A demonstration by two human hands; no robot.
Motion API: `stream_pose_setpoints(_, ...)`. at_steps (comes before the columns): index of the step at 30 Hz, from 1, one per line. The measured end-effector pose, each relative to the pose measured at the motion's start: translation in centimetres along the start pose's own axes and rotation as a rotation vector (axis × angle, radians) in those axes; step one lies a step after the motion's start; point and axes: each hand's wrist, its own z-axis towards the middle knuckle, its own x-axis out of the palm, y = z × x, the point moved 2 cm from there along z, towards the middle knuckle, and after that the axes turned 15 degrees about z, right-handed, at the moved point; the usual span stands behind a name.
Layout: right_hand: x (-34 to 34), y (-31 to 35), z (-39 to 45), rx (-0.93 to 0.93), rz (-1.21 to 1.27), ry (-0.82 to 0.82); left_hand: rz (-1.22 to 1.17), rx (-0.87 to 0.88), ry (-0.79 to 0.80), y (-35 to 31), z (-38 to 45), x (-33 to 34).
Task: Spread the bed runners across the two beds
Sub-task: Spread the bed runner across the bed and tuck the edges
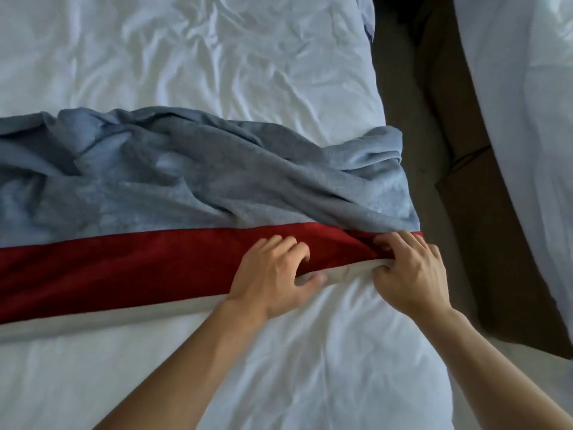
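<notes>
**Head view: soft red runner held at its near edge**

Head camera looks down on the white bed (217, 72), where the long dark-red fabric bed runner with a pale grey border (124, 268) lies as a band across the sheet. Just behind the runner, touching its far edge, lies a crumpled blue-grey towel-like cloth (186, 169). Both hands are at the runner's end beside the edge of the bed. The left hand (273, 274) has its fingers curled on the red cloth and its thumb under the grey border, so it pinches the edge. The right hand (409, 268) grips a gathered fold of the same runner.

The runner seems light, limp and not fragile; it wrinkles easily and will probably drag the sheet a little. I think the best place to hold is the hemmed border, with hands well apart. A second white bed (527, 88) stands beyond the dark floor gap (434, 135).
</notes>
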Motion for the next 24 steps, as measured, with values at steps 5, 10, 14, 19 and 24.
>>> stream_pose_setpoints(5, -1.8, 3.8, 5.8, -0.132, 0.190, -0.143, 0.028, -0.054, -0.235, 1.1, 9.4, -4.1)
stream_pose_setpoints(10, -1.6, 5.6, 13.2, -0.148, 0.184, -0.197, 0.147, -0.026, -0.210, 3.5, 17.2, -5.1)
stream_pose_setpoints(14, 0.1, 4.3, 17.9, -0.168, 0.052, -0.015, 0.263, 0.004, -0.055, 5.5, 20.9, -3.3)
stream_pose_setpoints(19, 1.4, 2.9, 20.9, -0.203, 0.019, -0.048, 0.291, 0.047, -0.037, 7.0, 22.7, -2.1)
stream_pose_setpoints(24, 0.3, 2.5, 25.0, -0.139, 0.087, -0.244, 0.260, -0.074, -0.294, 8.2, 26.5, -4.1)
